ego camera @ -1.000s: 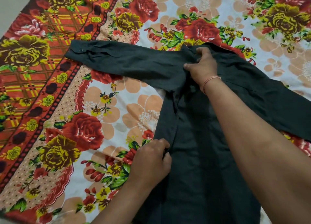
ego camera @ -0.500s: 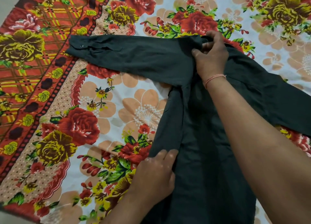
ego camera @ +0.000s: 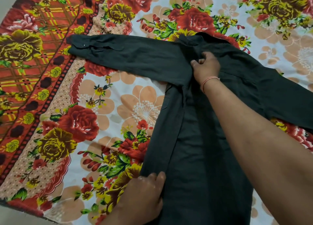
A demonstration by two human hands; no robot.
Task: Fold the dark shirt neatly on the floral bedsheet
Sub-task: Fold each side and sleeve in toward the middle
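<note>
The dark shirt (ego camera: 211, 148) lies on the floral bedsheet (ego camera: 105, 116), its body running toward me. Its left side is folded inward along a long straight edge. One sleeve (ego camera: 128, 55) stretches out flat to the left, ending in a buttoned cuff. The other sleeve runs off to the right under my forearm. My right hand (ego camera: 205, 67) sits just below the collar at the shoulder, fingers curled and pinching the cloth. My left hand (ego camera: 145, 196) lies on the folded edge near the hem, with straight fingers pressing the fabric down.
The sheet's orange checked border (ego camera: 25, 75) covers the left side. A strip of pale floor (ego camera: 15, 216) shows at the lower left corner beyond the sheet's edge. Bare floral sheet lies between the outstretched sleeve and my left hand.
My right hand has slid from the collar down to the shoulder area. My left hand stopped pinching the side edge, flattened on it and moved nearer the hem.
</note>
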